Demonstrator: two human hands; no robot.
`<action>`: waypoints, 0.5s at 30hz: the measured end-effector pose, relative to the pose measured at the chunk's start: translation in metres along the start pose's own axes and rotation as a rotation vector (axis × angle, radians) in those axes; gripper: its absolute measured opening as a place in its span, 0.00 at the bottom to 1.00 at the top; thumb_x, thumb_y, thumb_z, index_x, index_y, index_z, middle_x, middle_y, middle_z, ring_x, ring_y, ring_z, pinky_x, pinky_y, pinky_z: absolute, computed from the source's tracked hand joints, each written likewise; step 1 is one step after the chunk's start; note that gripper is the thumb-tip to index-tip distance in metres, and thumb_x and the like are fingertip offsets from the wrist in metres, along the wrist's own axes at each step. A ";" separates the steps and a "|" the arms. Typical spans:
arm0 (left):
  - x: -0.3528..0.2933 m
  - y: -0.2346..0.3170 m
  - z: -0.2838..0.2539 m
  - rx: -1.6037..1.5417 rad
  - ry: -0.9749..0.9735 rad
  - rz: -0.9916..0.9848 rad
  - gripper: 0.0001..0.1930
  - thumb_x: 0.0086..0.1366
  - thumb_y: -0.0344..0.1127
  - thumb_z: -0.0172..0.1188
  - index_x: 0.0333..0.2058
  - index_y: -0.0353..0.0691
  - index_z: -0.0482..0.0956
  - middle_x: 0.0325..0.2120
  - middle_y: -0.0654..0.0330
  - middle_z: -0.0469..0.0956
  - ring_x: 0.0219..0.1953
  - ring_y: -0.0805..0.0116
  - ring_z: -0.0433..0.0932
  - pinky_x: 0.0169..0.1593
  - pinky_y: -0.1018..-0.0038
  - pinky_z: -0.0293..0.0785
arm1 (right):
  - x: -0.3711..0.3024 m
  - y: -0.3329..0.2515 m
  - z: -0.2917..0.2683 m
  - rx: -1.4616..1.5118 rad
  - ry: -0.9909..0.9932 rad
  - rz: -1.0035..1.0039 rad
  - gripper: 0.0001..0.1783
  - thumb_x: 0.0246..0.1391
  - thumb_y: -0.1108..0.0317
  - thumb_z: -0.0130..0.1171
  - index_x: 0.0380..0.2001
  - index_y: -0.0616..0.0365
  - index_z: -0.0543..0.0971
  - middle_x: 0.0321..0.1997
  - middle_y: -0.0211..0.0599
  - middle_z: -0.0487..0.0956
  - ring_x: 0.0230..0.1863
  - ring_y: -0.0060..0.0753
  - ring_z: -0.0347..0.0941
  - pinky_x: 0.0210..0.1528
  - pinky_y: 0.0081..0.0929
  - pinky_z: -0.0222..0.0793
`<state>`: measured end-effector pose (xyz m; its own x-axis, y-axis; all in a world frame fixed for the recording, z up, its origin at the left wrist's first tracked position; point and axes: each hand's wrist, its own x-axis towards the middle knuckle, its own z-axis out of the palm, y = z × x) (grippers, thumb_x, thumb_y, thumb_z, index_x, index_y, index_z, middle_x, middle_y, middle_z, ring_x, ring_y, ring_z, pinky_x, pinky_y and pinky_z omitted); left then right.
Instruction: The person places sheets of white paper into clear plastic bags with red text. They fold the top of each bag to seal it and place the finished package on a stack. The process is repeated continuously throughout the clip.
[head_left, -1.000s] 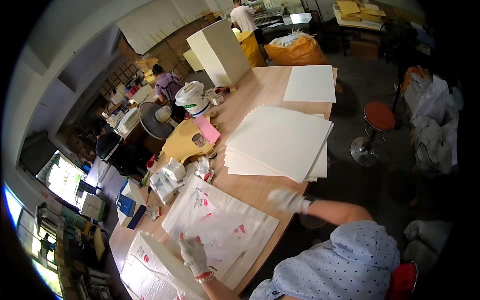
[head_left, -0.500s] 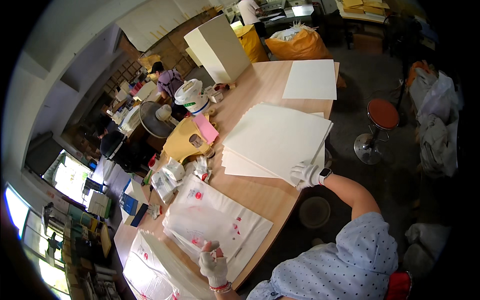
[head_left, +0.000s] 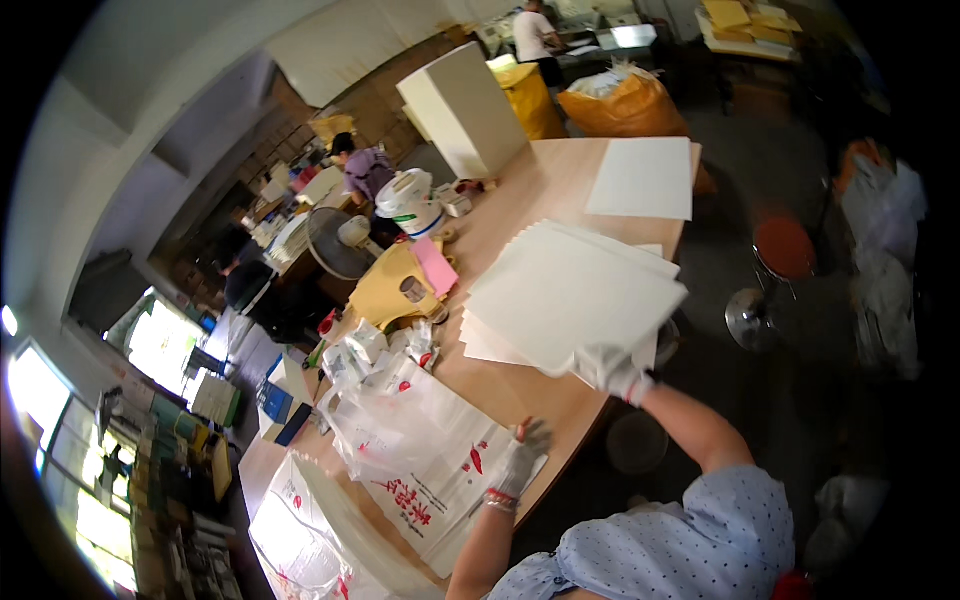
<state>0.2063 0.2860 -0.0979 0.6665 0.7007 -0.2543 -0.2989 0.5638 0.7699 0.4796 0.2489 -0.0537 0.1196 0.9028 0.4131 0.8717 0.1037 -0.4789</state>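
My right hand (head_left: 612,371), in a white glove, is closed at the near corner of the top white sheet (head_left: 570,290), on a fanned stack on the table. Motion blurs its fingers. My left hand (head_left: 524,457), also gloved, with some bare fingertips, is raised over the near edge of the table, beside a flat white plastic bag (head_left: 430,500) with red print. It is smeared by motion, and I see nothing held in it. A crumpled, see-through part of a bag (head_left: 375,435) lies across the flat one.
A bulky plastic-wrapped bundle (head_left: 320,540) is at the near left. Beyond are a yellow packet (head_left: 385,285), a white bucket (head_left: 410,205), a tall white block (head_left: 465,115) and another sheet (head_left: 640,180). A red stool (head_left: 784,248) stands right. People work farther back.
My left hand has moved from over the bags rightward and away from me, toward the sheets. The bag's print shows more fully. The top sheet has shifted slightly under my right hand; the view has turned.
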 end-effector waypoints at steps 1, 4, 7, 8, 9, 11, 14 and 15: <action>0.001 -0.001 0.023 -0.350 -0.041 -0.172 0.25 0.62 0.50 0.53 0.50 0.37 0.66 0.50 0.54 0.69 0.53 0.57 0.67 0.58 0.63 0.61 | -0.019 -0.030 -0.021 0.145 -0.047 -0.162 0.07 0.51 0.64 0.49 0.27 0.53 0.73 0.24 0.42 0.75 0.27 0.42 0.72 0.28 0.35 0.66; 0.014 0.000 0.029 -0.235 0.082 -0.256 0.19 0.59 0.42 0.54 0.47 0.40 0.68 0.43 0.56 0.72 0.45 0.63 0.71 0.51 0.67 0.67 | -0.058 -0.094 -0.081 0.137 -0.258 -0.553 0.16 0.46 0.55 0.53 0.31 0.56 0.78 0.34 0.42 0.78 0.40 0.47 0.73 0.54 0.39 0.62; -0.004 0.023 0.022 0.372 0.114 -0.330 0.19 0.56 0.38 0.55 0.46 0.37 0.69 0.36 0.58 0.74 0.38 0.66 0.73 0.46 0.68 0.71 | -0.086 0.015 -0.059 0.889 -0.076 0.242 0.12 0.53 0.66 0.50 0.39 0.60 0.75 0.36 0.40 0.78 0.43 0.38 0.73 0.51 0.35 0.66; -0.032 0.061 0.035 0.622 0.130 -0.359 0.19 0.55 0.36 0.54 0.45 0.36 0.70 0.33 0.60 0.74 0.35 0.67 0.73 0.43 0.70 0.71 | -0.071 0.000 -0.101 1.052 -0.009 0.588 0.13 0.53 0.70 0.50 0.42 0.61 0.73 0.36 0.39 0.78 0.43 0.36 0.74 0.49 0.32 0.69; -0.038 0.082 0.048 0.886 0.071 -0.386 0.18 0.54 0.34 0.53 0.44 0.35 0.70 0.30 0.61 0.74 0.33 0.68 0.73 0.41 0.71 0.71 | -0.125 0.105 -0.048 1.189 -0.105 0.823 0.16 0.53 0.72 0.51 0.46 0.62 0.70 0.36 0.40 0.78 0.43 0.33 0.74 0.44 0.26 0.71; -0.044 0.072 0.041 1.086 -0.080 -0.096 0.24 0.54 0.40 0.57 0.47 0.32 0.68 0.31 0.60 0.73 0.34 0.68 0.72 0.40 0.73 0.70 | -0.138 0.096 -0.013 0.764 -0.274 0.485 0.15 0.56 0.70 0.50 0.46 0.61 0.70 0.38 0.38 0.78 0.44 0.32 0.74 0.45 0.26 0.71; -0.053 0.052 0.089 1.674 -0.198 0.019 0.35 0.54 0.48 0.58 0.54 0.28 0.60 0.44 0.45 0.70 0.48 0.53 0.69 0.49 0.64 0.66 | -0.110 0.000 0.005 1.053 -0.194 0.367 0.19 0.56 0.61 0.53 0.47 0.60 0.71 0.42 0.36 0.77 0.45 0.31 0.73 0.46 0.26 0.69; -0.047 0.022 0.090 1.811 -0.264 0.089 0.39 0.54 0.50 0.57 0.56 0.26 0.57 0.47 0.42 0.68 0.53 0.49 0.66 0.52 0.61 0.64 | -0.096 -0.027 0.009 0.928 -0.221 0.438 0.20 0.54 0.59 0.54 0.46 0.61 0.73 0.42 0.36 0.78 0.43 0.30 0.73 0.45 0.26 0.69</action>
<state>0.2298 0.2261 -0.0158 0.8231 0.5185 -0.2316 0.5646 -0.7032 0.4321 0.4402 0.1626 -0.0872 0.1654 0.9852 -0.0459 0.0557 -0.0558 -0.9969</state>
